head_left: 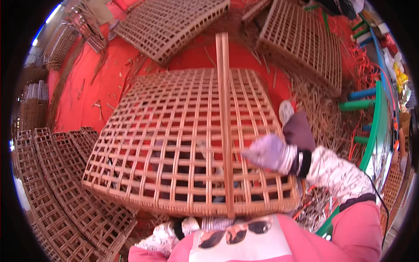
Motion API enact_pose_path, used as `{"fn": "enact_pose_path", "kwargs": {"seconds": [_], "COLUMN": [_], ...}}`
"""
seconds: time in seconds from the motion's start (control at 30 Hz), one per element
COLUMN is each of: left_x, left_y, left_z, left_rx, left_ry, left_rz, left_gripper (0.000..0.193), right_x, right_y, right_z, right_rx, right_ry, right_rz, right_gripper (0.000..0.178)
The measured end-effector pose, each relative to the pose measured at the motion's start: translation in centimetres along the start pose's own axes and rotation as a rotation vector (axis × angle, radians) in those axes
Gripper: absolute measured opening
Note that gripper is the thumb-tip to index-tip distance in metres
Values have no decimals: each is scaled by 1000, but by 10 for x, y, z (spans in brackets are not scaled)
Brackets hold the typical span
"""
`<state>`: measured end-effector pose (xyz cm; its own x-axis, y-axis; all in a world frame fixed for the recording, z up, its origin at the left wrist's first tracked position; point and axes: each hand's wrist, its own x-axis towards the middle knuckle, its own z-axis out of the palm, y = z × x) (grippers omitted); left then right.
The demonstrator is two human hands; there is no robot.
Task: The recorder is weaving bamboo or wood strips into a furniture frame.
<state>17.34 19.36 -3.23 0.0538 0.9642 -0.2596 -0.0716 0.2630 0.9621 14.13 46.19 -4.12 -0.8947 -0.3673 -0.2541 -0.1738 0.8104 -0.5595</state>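
Note:
A woven rattan panel (pixel 198 159) with an open square lattice and a thick bound rim lies before me. Over it runs a long pair of flat rattan strips (pixel 224 87), from the near rim to past the far one. Above the right half of the lattice, close to the strips, is my right hand (pixel 270 153) in a pale purple glove. Its fingers are bunched and blurred; whether they grip anything is unclear. At the near rim, by the strips' lower end, my left hand (pixel 218 223) shows as a bit of striped glove; its fingers are hidden.
More woven panels lie at the far left (pixel 170 26) and far right (pixel 301 43). Other lattice pieces (pixel 65 187) are stacked at my left. Loose rattan scraps (pixel 321 111) litter the red floor covering (pixel 83 100). A green curved frame (pixel 374 131) stands at my right.

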Motion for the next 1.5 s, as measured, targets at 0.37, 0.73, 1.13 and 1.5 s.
{"fn": "enact_pose_path", "kwargs": {"seconds": [0.37,0.73,1.13,1.5], "left_x": [20,1,79,114], "left_y": [61,106,90,84], "left_z": [22,21,-34,-25], "left_rx": [5,873,1381,1438], "left_ry": [-13,558,797,1105], "left_rz": [267,481,330,292], "left_gripper": [21,10,43,25], "right_x": [-147,-152,-116,-112], "right_y": [-103,-137,-114,-103], "right_z": [-28,35,-9,7], "right_rx": [387,110,1274,1894], "right_ry": [253,686,901,1117], "right_rz": [-274,-172,-42,-44], "right_gripper": [34,26,30,46]}}
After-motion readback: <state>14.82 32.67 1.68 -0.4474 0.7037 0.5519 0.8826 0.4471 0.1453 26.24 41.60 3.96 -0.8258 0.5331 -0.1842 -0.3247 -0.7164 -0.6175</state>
